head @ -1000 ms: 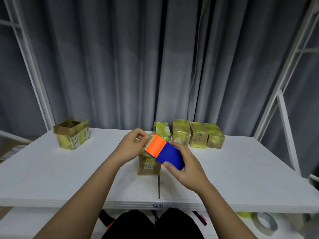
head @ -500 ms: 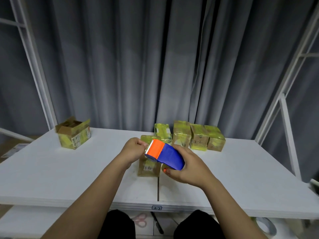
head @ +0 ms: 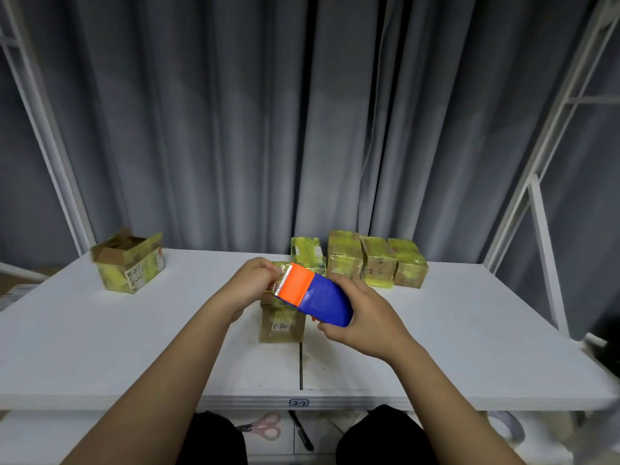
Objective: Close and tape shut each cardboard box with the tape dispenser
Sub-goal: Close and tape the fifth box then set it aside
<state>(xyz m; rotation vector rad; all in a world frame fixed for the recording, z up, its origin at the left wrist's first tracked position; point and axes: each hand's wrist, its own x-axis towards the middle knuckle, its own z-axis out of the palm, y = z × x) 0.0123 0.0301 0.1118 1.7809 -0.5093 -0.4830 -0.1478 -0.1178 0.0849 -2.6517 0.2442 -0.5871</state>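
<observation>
**A:** What is in front of the person right now?

**B:** A white folding table (head: 134, 347). The right hand (head: 365, 317) is wrapped around a blue and orange plastic tape dispenser (head: 312, 298), held in the air with its serrated metal blade pointing away to the left. The left hand (head: 250, 285) is curled at that blade end, fingertips pinched together as if gripping the loose tape end; the tape itself is too faint to make out.

**A:** And the box being worked on?

**B:** A small brown cardboard box (head: 281, 323) stands at the table's middle, directly beneath the dispenser and partly hidden by it. Its visible front shows a white label, and glossy yellowish tape glints along its upper edge.

**A:** What could go wrong from here?

**B:** Judging by the pose, the tape end may slip from the pinch and snap back onto the roll. The left fingertips are close to the toothed blade, so a jerk could nick them. Neither hand steadies the box, so a pulled strip could drag or tip it, leaving the seal crooked.

**A:** What else is there?

**B:** Four taped yellow-green boxes (head: 377, 263) stand in a row at the back, just behind the hands. An open-flapped cardboard box (head: 129, 263), not yet sealed, waits well apart at the far left. Pink-handled scissors (head: 265, 427) lie on a lower shelf.
</observation>
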